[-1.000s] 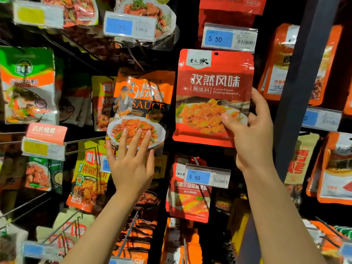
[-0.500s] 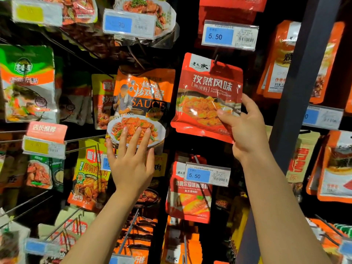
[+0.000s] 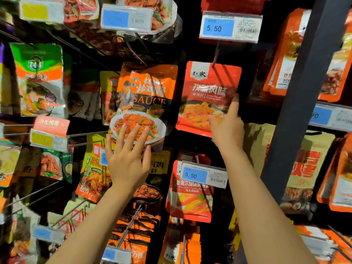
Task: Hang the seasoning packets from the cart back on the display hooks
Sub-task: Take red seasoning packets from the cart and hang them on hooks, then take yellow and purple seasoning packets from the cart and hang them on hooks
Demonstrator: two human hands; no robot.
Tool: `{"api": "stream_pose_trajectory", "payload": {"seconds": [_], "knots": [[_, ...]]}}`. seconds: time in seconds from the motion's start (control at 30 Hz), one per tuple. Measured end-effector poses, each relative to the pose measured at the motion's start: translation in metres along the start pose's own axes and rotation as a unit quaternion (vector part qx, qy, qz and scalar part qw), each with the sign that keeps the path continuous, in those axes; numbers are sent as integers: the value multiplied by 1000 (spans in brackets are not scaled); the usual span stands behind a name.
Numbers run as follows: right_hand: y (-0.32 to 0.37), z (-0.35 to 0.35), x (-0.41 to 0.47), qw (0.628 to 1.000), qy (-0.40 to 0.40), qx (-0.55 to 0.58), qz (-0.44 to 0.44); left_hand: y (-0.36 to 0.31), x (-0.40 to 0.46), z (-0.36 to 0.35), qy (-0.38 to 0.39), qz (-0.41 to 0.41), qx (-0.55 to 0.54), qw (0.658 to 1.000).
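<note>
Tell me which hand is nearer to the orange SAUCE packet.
Left. The left hand rests flat on the orange SAUCE packet; the right hand is off to its right, on the red cumin packet.
</note>
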State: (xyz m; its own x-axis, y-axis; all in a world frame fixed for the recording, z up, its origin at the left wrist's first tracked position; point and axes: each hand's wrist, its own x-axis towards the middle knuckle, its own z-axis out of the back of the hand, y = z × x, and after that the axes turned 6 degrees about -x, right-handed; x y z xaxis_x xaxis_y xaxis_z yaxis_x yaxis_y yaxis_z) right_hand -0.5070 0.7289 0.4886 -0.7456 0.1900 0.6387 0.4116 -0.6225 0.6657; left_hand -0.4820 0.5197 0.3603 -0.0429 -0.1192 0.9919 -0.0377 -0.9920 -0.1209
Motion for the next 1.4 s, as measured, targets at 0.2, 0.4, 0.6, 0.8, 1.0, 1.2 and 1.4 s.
{"api": "stream_pose_trajectory", "payload": {"seconds": [0.2,0.4,0.6,0.8,1.0,1.2,1.4], "knots": [[2,-7,16,998,52,-25,-23,3,-1,7,73,7,9,997],[-4,12,-14,992,64,-105,33,2,3,20,166,30,-28,985],[-2,8,-110,978,-3,93,185,8,9,57,170,75,-264,946],[37,-69,-217,933,255,245,60,62,-35,149,181,175,-318,914],[114,-192,-373,809,506,271,-127,228,-145,301,260,348,-168,885],[192,-296,-539,658,690,221,-206,355,-235,460,287,472,57,831],[242,-359,-652,587,769,150,-201,429,-279,571,297,495,119,808]]}}
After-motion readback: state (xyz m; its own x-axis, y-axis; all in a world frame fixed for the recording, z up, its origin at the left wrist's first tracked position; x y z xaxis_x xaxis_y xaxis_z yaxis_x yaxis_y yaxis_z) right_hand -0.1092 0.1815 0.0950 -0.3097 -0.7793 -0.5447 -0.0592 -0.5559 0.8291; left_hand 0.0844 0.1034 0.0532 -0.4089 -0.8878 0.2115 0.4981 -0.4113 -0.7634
